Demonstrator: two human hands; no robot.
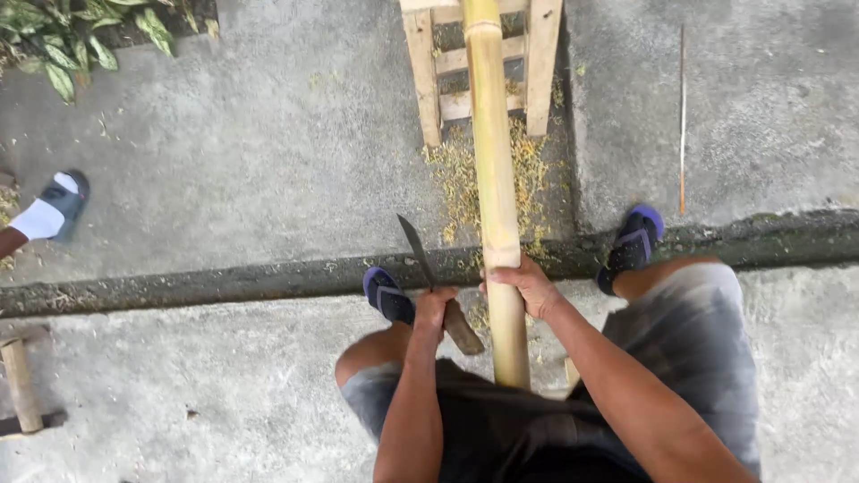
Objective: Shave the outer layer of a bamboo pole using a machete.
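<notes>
Seated, knees apart. Left hand left of the bamboo pole, fingers closed round a knife handle, forearm straight. Right hand wrapped over the pole, arm reaching in from its right.

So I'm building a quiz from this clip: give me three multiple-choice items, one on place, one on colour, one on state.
1. Where does the bamboo pole's far end rest?
A wooden rack
B bucket
C grass

2. What colour are the person's sandals?
A red
B blue and black
C white

3. What is the left hand doing?
A hanging free
B gripping a knife
C holding a hammer

Answers:
1 A, the pole lies across the wooden rack.
2 B, both sandals show blue edges.
3 B, its fingers wrap the knife handle while the right hand clasps the pole.
</notes>
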